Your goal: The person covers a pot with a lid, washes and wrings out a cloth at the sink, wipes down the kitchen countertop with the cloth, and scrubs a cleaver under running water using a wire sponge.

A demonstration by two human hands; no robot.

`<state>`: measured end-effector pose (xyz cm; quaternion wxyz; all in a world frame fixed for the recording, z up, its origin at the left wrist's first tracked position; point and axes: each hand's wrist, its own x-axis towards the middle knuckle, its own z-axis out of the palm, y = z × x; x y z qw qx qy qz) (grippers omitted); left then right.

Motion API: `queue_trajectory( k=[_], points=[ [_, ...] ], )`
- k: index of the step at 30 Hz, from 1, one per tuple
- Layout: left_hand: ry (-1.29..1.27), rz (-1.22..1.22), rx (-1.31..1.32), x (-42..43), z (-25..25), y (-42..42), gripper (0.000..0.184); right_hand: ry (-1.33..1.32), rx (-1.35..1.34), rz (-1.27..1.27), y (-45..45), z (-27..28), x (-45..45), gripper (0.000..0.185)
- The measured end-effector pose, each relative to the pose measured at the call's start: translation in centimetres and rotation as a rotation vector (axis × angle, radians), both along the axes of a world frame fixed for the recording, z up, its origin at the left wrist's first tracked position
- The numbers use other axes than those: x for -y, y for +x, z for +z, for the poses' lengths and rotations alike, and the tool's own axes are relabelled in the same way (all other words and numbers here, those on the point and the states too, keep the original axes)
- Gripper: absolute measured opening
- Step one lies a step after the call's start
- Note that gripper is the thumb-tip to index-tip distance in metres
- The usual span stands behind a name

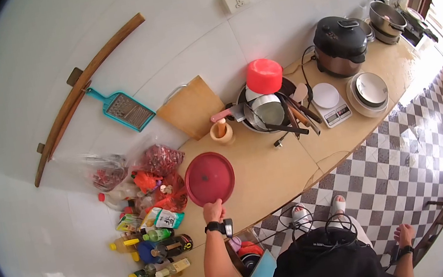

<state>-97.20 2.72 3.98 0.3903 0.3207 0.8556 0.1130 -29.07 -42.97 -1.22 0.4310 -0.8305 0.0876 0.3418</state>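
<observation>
Head view, near to far. From where I stand, the right hand [405, 235] is at the lower right of the frame, well apart from the left and from the worktop [265, 157]; whether its fingers are closed cannot be told. Left hand [214, 211], just left of centre and with a watch [227, 228] at the wrist: fingers drawn in against the near rim of a red round dish [210, 177], apparently clamped on it; the fingers under the rim are hidden.

Step in hand, as judged: handling the dish one-handed by its rim. Next move, as judged: calls for a firm pinch and a level dish, with clearance kept from the neighbouring items.

Orientation: the dish is left of centre, its broad face turned up towards the camera. Being round, it shows no clear long axis and no pointing end; the grip marks its lower edge in the frame. Whether it rests fully on the worktop cannot be confirmed.

Beyond it: plastic bags [160, 158] just beside its left edge; a wooden mortar [223, 136] near its upper right edge; a cutting board [189, 109] leaning on the wall; farthest, at upper right, a black cooker [340, 38]
</observation>
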Motion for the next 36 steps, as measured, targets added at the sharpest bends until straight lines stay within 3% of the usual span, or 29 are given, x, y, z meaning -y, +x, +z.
queue_trajectory(
  k=[2,4,5,7,10,12,14,15,16,18,21,22,24,27,29,32,36],
  points=[
    [0.262,-0.325,-0.643,-0.5,1.6,0.2,0.041,-0.040,0.018,0.037,-0.3,-0.2,-0.3,0.017],
    [0.352,-0.242,-0.513,-3.1,4.8,1.8,0.040,-0.059,0.029,0.127,-0.2,0.0,-1.6,0.022],
    [0.346,-0.250,-0.510,-4.3,4.2,1.8,0.040,-0.050,0.041,0.146,-0.3,0.3,-2.3,0.021],
    [0.411,-0.495,-0.515,-5.8,2.0,1.4,0.035,-0.021,0.056,0.170,-0.3,1.4,-4.0,0.017],
    [0.457,-0.506,-0.513,-6.6,0.8,-0.1,0.031,0.051,0.071,0.202,0.7,1.6,-5.9,0.014],
    [0.801,-0.334,-0.421,-6.0,1.9,-1.8,0.025,0.068,0.100,0.197,1.0,1.8,-7.2,0.013],
    [0.987,-0.092,-0.521,-4.8,2.2,-5.9,0.029,0.077,0.123,0.193,0.7,2.1,-7.4,0.013],
    [1.066,-0.025,-0.296,-3.7,3.4,-7.9,0.031,0.063,0.124,0.201,0.5,2.1,-7.7,0.014],
    [1.063,-0.019,-0.298,-2.9,5.2,-8.1,0.031,0.051,0.124,0.214,0.4,2.2,-8.0,0.015],
    [1.208,0.431,0.419,-1.4,8.7,-8.4,0.030,0.006,0.117,0.249,0.1,2.4,-8.7,0.015],
    [1.280,0.366,0.385,-1.5,8.3,-11.4,0.021,-0.057,0.101,0.291,-0.5,2.1,-9.3,0.015],
    [1.279,0.372,0.383,-1.3,8.7,-11.3,0.021,-0.044,0.091,0.296,-0.7,2.0,-9.5,0.016],
    [0.967,0.066,0.036,-1.1,10.0,-9.9,0.019,-0.034,0.085,0.305,-0.9,2.1,-9.8,0.016],
    [1.013,-0.319,-0.405,-3.5,4.8,-9.1,0.015,-0.050,0.097,0.346,-1.2,2.3,-10.6,0.017],
    [0.776,-0.369,-0.407,-4.3,4.9,-5.5,0.019,-0.068,0.095,0.406,-0.9,2.2,-10.9,0.017],
    [0.671,-0.543,-0.457,-5.4,2.9,-2.7,0.019,-0.072,0.125,0.429,-1.1,2.8,-10.9,0.016],
    [0.620,-0.598,-0.512,-6.2,-0.2,-1.5,0.019,-0.072,0.142,0.391,-1.7,3.4,-10.4,0.016]
  ],
)
